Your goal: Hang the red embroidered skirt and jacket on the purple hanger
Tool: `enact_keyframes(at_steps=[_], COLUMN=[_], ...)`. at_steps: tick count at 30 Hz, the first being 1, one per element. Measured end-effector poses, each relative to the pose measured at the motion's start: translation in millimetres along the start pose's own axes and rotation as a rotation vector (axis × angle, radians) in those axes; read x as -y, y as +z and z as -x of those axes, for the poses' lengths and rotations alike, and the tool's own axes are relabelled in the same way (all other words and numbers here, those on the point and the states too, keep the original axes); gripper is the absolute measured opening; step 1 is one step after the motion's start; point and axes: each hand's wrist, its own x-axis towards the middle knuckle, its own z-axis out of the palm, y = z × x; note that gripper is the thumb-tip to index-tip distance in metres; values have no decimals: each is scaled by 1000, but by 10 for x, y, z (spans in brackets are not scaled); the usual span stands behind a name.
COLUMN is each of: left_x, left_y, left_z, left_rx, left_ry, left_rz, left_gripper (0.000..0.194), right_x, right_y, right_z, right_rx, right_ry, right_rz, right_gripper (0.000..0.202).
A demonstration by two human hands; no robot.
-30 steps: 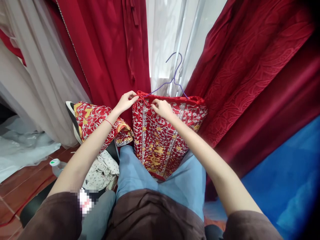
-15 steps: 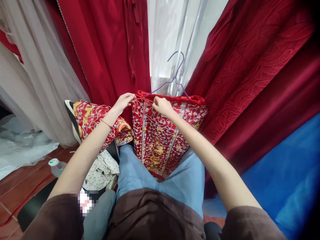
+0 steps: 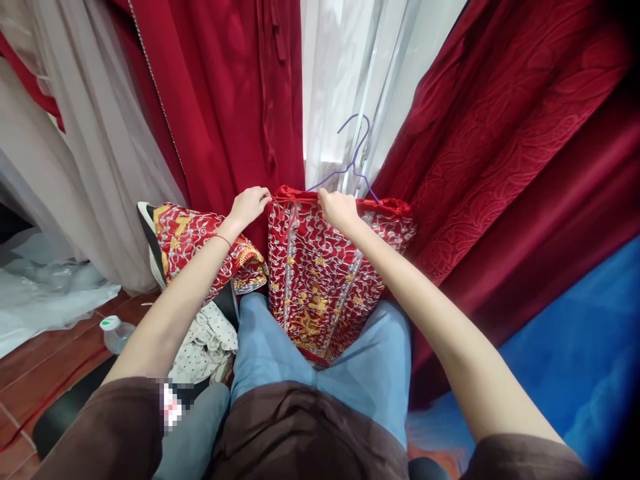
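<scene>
A red garment (image 3: 320,267) with silver and gold embroidery hangs from a purple wire hanger (image 3: 354,160) between my knees. At its top left corner my left hand (image 3: 255,200) is pinched on a thin red cord (image 3: 285,199). My right hand (image 3: 336,208) is closed at the top edge, right of the cord's knot, with the cord running towards it. Its fingertips are small, but they grip the cord's other end. A loose length of cord hangs down the garment's front left.
Another embroidered red piece (image 3: 187,233) lies over a chair at the left. Below are spotted white cloth (image 3: 205,343) and a plastic bottle (image 3: 116,333). Red curtains (image 3: 225,93) hang behind; blue fabric (image 3: 580,347) is at right.
My right hand has moved a little to the right, away from my left hand, and the cord between them is drawn tighter along the top edge.
</scene>
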Motion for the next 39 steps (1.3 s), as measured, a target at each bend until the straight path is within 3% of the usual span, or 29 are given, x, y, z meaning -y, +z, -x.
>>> enact_keyframes(at_steps=[5,8,14,19,27,30,34,37,39], left_x=[-57,-145,-188,-109,-35,-9,-64,-130,-155], left_y=[187,296,305,238,223,120,15,51,118], left_z=[7,44,77,107,109,144,196,201,188], left_rx=[136,155,112,41,104,171,159,166,165], left_ry=[-64,-93,-42,-43,-167,-128,-51,-14,-31], left_rz=[522,643,582,450,540,531,472,374,347], left_gripper=[22,32,20,23,11,26,54,38,28], right_x=[84,220,452,496,466,423,316,238,202], right_y=[71,113,271,398,375,341,322,383,466], right_z=[87,103,-94,-218,-305,-250,-37,84,91], right_rx=[-66,-139,-308,-252,-170,-208,-323,-160,-45], right_ry=[77,-5,-350,-272,-218,-287,-326,-274,-112], right_rz=[-69,-76,6,-81,-78,-78,-85,-108,-162], right_gripper=[37,40,37,34,35,36,40,38,36])
